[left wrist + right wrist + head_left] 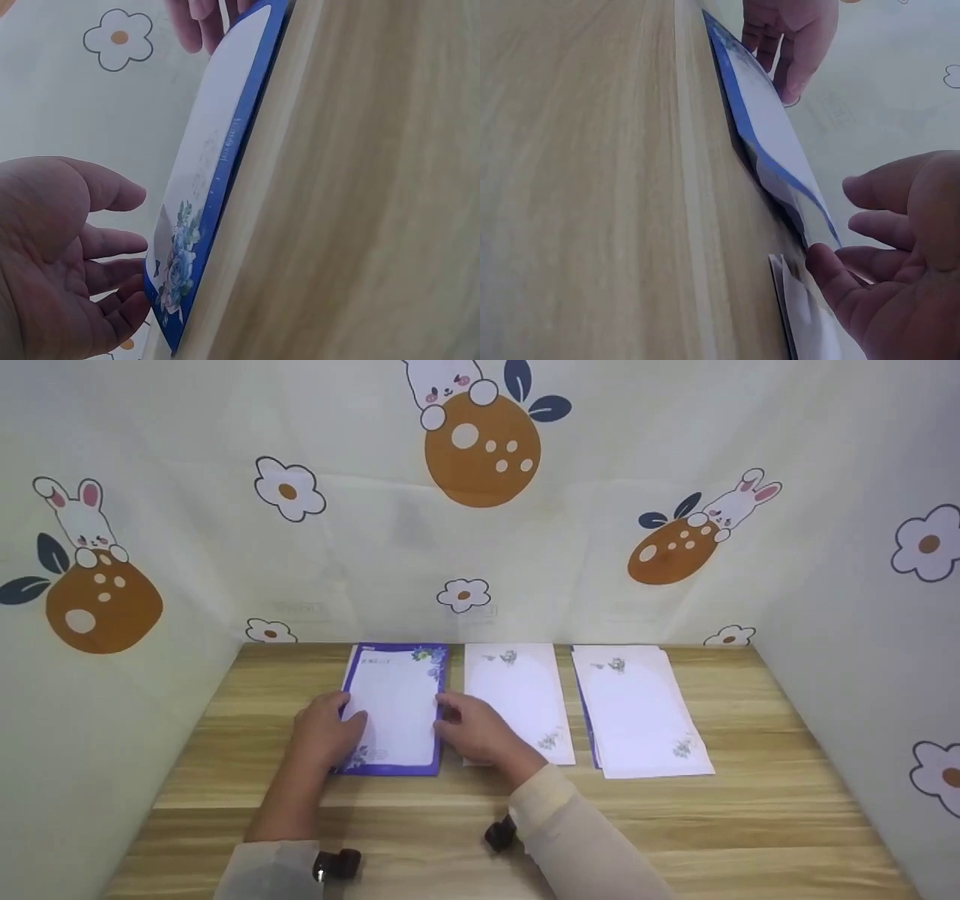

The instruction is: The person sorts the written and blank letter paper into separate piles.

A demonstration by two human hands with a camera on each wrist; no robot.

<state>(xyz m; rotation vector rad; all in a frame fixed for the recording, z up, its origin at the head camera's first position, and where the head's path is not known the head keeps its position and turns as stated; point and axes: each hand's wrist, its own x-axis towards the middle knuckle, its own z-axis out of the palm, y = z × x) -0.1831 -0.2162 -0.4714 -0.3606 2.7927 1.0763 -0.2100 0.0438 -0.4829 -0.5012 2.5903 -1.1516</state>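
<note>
A blue-bordered sheet of paper (394, 709) with floral corners lies at the left of the row, on top of other paper. My left hand (326, 731) is at its left edge, thumb over the sheet; in the left wrist view the fingertips (135, 296) meet the edge near the printed flowers. At the opposite edge is my right hand (476, 727). From the right wrist, its lower fingers (832, 274) are right at the sheet's edge, with the thumb held apart. The near right part of the blue-bordered sheet (795, 176) bows up from the paper beneath.
To the right lie two more paper piles: a white sheet with green floral corners (517, 697), partly behind my right forearm, and a similar white sheet (641, 712) with blue-edged paper under it. The wooden table (750, 825) meets a printed cloth wall (360, 562) at the back.
</note>
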